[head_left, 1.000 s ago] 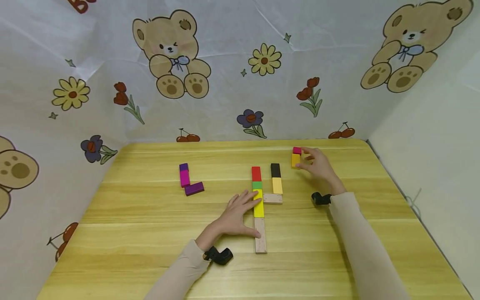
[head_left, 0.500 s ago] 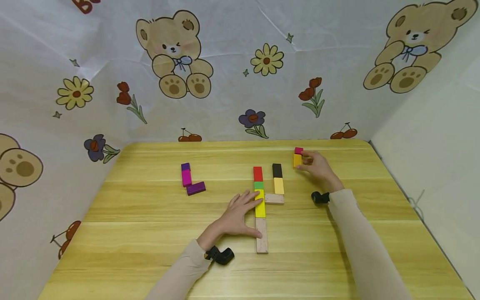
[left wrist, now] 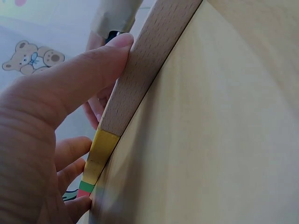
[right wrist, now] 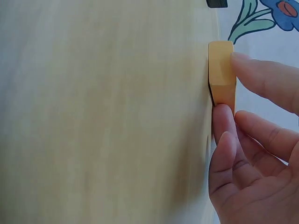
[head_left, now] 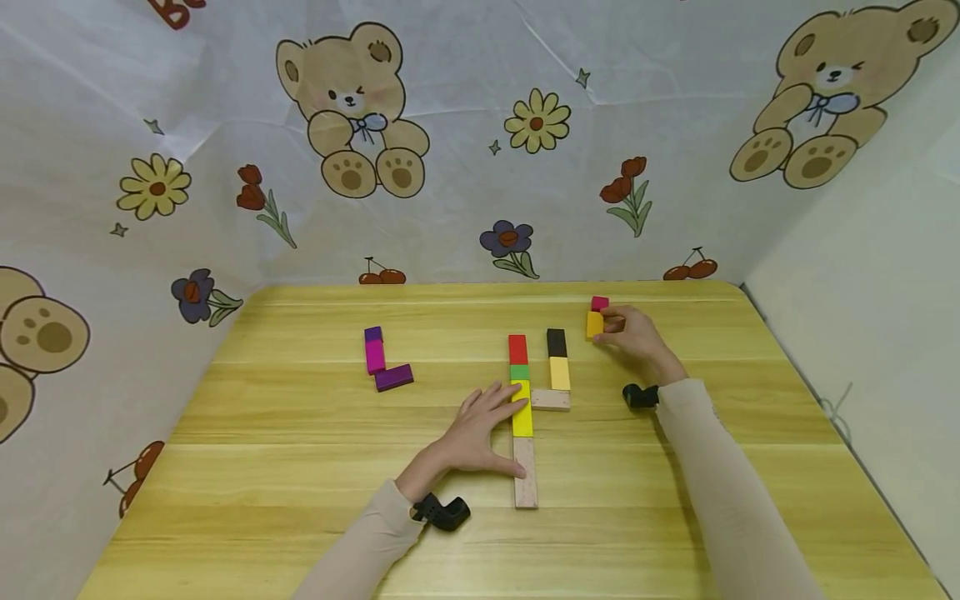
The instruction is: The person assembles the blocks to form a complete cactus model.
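Note:
My left hand point(head_left: 471, 435) lies spread along a straight row of wooden blocks. Its thumb touches the plain wood block point(head_left: 525, 492), and its fingers rest on the yellow block point(head_left: 522, 423). Beyond these in the row come a green block point(head_left: 519, 372) and a red block point(head_left: 517, 349). At the back right, my right hand point(head_left: 634, 337) pinches an orange block point(head_left: 594, 327) between thumb and fingers. In the right wrist view, the thumb presses the upper face of the orange block point(right wrist: 221, 65). A small pink block point(head_left: 600, 303) sits just behind it.
Right of the row, a black block point(head_left: 556, 342) and a pale yellow block point(head_left: 559, 373) stand end to end above a plain crosswise block point(head_left: 551, 401). Toward the left lie a dark purple block point(head_left: 394, 378), a magenta block point(head_left: 375, 357) and a small violet block point(head_left: 373, 334).
My right index finger has come off the pink block and down to the orange one, which has shifted slightly left of the pink block. My left hand stays in place.

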Available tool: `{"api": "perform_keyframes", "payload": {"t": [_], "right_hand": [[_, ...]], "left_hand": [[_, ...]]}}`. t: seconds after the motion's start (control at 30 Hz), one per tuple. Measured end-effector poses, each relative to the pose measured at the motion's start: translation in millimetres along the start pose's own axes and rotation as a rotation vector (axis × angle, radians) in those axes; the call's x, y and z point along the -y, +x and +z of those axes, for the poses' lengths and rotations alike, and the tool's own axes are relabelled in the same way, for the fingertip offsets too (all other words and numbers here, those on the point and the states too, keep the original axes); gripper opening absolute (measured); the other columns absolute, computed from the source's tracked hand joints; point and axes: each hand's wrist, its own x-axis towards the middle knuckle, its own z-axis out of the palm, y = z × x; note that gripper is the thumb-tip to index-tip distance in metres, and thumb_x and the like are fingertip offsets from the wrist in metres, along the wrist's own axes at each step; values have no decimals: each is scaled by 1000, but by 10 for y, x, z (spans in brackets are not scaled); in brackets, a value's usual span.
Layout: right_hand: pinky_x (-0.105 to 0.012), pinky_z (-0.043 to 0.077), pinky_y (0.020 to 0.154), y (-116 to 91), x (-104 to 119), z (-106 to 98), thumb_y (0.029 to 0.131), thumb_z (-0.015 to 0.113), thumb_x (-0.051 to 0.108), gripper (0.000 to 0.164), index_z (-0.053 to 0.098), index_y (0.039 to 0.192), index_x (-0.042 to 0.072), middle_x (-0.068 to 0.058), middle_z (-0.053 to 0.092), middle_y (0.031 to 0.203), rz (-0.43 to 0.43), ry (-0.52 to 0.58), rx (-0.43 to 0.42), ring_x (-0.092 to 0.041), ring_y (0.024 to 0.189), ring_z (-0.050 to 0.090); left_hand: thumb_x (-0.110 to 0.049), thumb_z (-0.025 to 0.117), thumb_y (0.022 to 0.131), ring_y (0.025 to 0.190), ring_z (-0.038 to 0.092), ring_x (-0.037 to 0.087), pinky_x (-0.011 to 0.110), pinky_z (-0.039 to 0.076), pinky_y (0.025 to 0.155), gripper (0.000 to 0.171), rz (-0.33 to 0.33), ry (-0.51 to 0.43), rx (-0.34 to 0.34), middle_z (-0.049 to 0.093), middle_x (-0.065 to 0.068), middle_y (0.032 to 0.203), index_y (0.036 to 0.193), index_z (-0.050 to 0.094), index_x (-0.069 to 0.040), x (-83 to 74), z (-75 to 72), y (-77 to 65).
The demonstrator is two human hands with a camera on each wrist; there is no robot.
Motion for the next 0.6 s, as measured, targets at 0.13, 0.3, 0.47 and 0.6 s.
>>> {"api": "perform_keyframes", "payload": {"t": [0.13,0.3,0.47,0.6], "right_hand": [[-38,48,89,-3,23,1,88,73,14,61,46,139,-7,-28,59,122,23,2,-1,-36,106,58],[-36,48,87,-13,43,5,88,73,14,61,46,139,-7,-27,62,114,44,-12,-1,-33,101,58],[-35,48,86,-1,20,7,88,73,14,58,48,137,-6,-25,63,113,41,-23,-13,-32,100,59],[-30,48,84,13,21,-6,88,73,14,58,49,137,-6,-25,63,114,35,3,-27,-32,102,59]], "left_hand": [[-54,82,69,153,7,29,55,5,121,102,3,12,-4,19,0,164,152,37,-17,-9,-6,-3],[-54,82,69,153,7,30,56,5,121,102,14,14,-7,19,1,164,152,37,-17,-9,-6,-3],[-54,82,69,153,7,30,56,5,121,102,14,17,-9,19,1,164,152,37,-17,10,8,3],[-54,82,69,153,7,31,56,5,121,101,17,17,-11,19,2,164,152,37,-16,16,11,0]]}}
